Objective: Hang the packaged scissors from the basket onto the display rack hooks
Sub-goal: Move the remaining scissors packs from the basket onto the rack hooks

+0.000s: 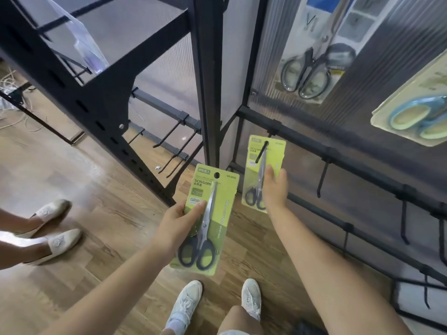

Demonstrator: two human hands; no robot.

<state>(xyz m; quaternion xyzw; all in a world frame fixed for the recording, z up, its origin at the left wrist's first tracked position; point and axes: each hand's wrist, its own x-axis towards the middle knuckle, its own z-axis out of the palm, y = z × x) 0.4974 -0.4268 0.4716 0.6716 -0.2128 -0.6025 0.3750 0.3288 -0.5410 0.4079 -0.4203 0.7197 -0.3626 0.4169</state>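
My left hand [180,223] grips a green-carded pack of black-handled scissors [210,213] by its left edge, thumb across the front, held upright above the floor. A second identical green pack [256,175] hangs on a black hook [262,152] of the display rack, the hook passing through its top hole. My right hand [274,187] rests against this hung pack's right side, fingers fairly straight. The basket is not in view.
Empty black hooks [323,180] line the rack's rails [362,163] to the right. Higher up hang a grey-handled scissors pack [312,68] and a blue-handled one [416,117]. A black shelf frame [101,93] stands left. Another person's feet [55,226] are on the wooden floor.
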